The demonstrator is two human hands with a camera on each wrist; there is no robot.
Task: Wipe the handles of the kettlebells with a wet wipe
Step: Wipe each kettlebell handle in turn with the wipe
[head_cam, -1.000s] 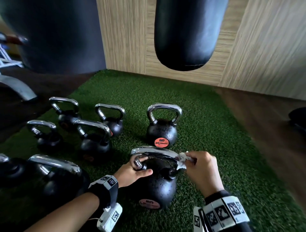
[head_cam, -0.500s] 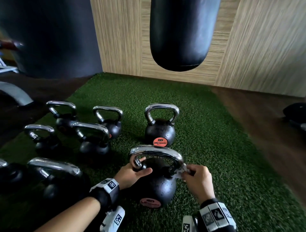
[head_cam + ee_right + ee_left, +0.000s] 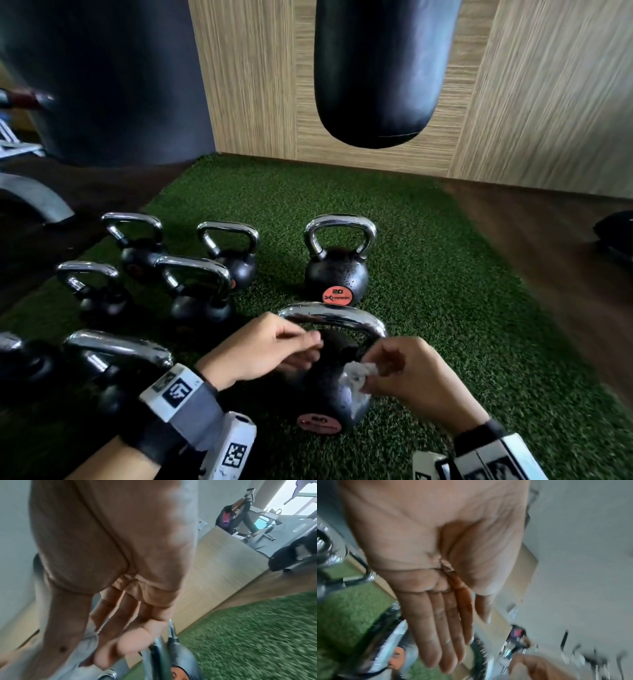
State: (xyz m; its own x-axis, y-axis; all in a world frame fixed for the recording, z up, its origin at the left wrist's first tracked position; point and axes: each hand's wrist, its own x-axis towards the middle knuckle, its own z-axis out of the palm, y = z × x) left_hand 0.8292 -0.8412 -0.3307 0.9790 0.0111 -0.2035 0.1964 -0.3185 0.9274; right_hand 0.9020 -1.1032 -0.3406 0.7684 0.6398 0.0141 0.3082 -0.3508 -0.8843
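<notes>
white crumpled wet wipe (image 3: 358, 373) sits pinched in my right hand (image 3: 407, 377) beside the nearest kettlebell's (image 3: 329, 394) chrome handle (image 3: 334, 317) on the green turf (image 3: 445, 308); my left hand (image 3: 263, 346) hovers with fingers straight, holding nothing.

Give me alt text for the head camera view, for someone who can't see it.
Two hands hover at the chrome handle of a black kettlebell on green turf; the right hand holds a crumpled white wet wipe, the left hand holds nothing. More chrome-handled kettlebells stand behind, under a hanging black punching bag.
</notes>
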